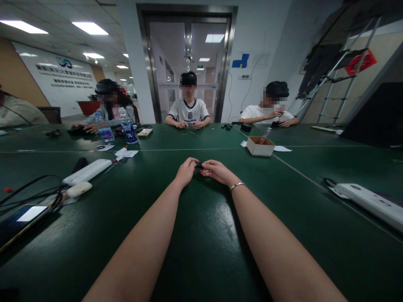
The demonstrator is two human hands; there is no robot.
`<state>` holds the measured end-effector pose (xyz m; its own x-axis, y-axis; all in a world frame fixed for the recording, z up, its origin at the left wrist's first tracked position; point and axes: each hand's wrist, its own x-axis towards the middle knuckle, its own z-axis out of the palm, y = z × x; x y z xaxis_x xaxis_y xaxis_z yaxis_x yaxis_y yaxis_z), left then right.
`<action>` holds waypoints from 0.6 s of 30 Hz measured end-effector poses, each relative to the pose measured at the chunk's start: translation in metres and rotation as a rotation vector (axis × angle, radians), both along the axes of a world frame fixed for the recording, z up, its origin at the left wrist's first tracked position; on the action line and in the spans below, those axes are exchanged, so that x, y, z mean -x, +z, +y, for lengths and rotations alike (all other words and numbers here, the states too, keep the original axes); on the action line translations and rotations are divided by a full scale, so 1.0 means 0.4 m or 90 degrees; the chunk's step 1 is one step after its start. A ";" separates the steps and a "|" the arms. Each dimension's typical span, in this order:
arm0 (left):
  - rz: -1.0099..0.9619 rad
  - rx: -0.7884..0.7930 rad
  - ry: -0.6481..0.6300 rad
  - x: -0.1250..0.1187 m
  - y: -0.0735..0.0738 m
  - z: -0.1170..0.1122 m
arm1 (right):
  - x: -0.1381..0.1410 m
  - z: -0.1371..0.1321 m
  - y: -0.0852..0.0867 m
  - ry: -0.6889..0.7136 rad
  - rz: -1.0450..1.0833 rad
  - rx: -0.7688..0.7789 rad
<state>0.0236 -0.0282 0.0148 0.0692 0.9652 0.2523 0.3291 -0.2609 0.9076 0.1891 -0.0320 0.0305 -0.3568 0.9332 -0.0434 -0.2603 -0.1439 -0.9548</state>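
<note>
Both my arms reach out over the dark green table [201, 235]. Between my hands is a small black object [199, 165], too small to tell its kind. My left hand [187, 171] pinches its left end with closed fingers. From the other side, my right hand [215, 171] grips the right end between thumb and fingers; a silver bangle [237, 185] circles that wrist. My fingers cover part of the object, and the two hands nearly touch.
A small open box [260, 147] stands ahead right. To the left lie a white power strip [88, 172], cables and a phone [22, 224]. Two bottles [128, 131] stand farther back. Another white strip [371, 203] lies right. Several people sit across the table.
</note>
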 end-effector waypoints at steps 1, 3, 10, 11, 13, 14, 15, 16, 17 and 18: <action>-0.001 0.003 0.006 0.000 0.000 -0.001 | 0.000 -0.001 0.001 0.001 0.001 0.001; -0.009 0.012 0.012 0.000 0.000 -0.001 | 0.000 -0.002 0.002 0.003 0.001 0.002; 0.001 -0.024 0.004 0.002 -0.008 0.006 | 0.001 -0.003 0.004 0.001 -0.006 0.001; 0.000 -0.019 0.007 0.002 -0.009 0.007 | 0.001 -0.002 0.004 0.001 -0.004 0.001; -0.001 -0.008 0.003 0.002 -0.008 0.007 | 0.002 -0.002 0.003 0.000 -0.001 0.002; 0.001 -0.008 0.000 0.002 -0.007 0.007 | 0.002 -0.001 0.003 -0.001 -0.001 0.003; 0.003 -0.013 -0.004 0.001 -0.006 0.007 | 0.001 -0.001 0.002 -0.002 -0.002 0.004; 0.006 -0.019 -0.005 0.001 -0.004 0.006 | 0.001 0.000 0.002 -0.003 -0.003 0.005; 0.007 -0.022 -0.003 0.000 -0.004 0.006 | 0.001 0.000 0.001 -0.003 -0.002 0.005; 0.004 -0.019 0.000 0.000 -0.004 0.007 | 0.000 0.001 0.001 -0.002 -0.002 0.004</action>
<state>0.0236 -0.0255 0.0133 0.0710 0.9572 0.2806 0.3353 -0.2878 0.8971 0.1891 -0.0317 0.0309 -0.3545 0.9337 -0.0508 -0.2582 -0.1500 -0.9544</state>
